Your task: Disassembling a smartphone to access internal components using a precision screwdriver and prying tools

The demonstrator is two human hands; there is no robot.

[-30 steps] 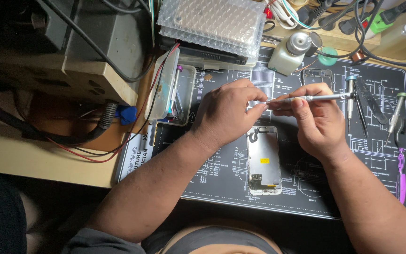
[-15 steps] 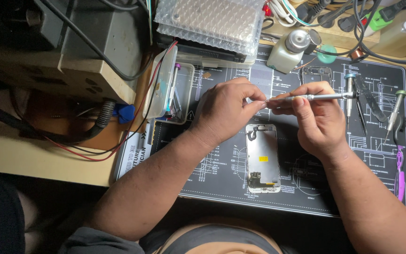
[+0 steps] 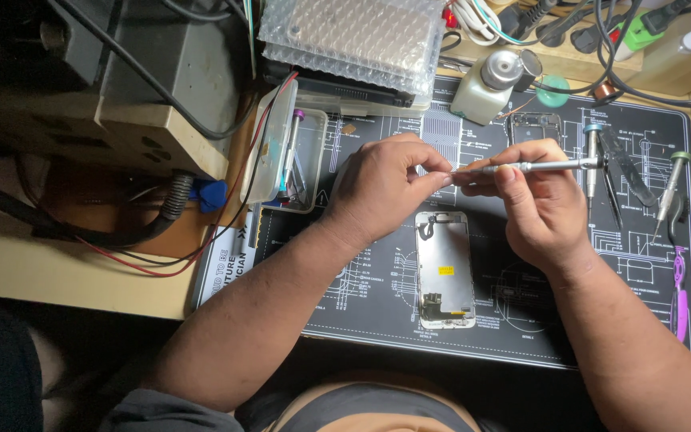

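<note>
My right hand [image 3: 539, 202] holds a slim silver screwdriver [image 3: 545, 166] level, its tip pointing left. My left hand [image 3: 385, 186] pinches at that tip with thumb and forefinger; what sits between the fingertips is too small to see. Both hands hover above an opened phone panel [image 3: 445, 270] that lies face down on the black work mat [image 3: 569, 320], its metal shield and small parts showing.
A clear plastic parts box [image 3: 285, 156] with tools lies left of my left hand. More screwdrivers [image 3: 669, 192] and tweezers lie at the mat's right side. A bubble-wrapped block [image 3: 353, 40], a white pump bottle [image 3: 485, 84] and cables crowd the back. A grey machine [image 3: 113, 80] stands at left.
The hands have stayed together at the screwdriver tip above the phone panel. They shifted very slightly; nothing was picked up or put down.
</note>
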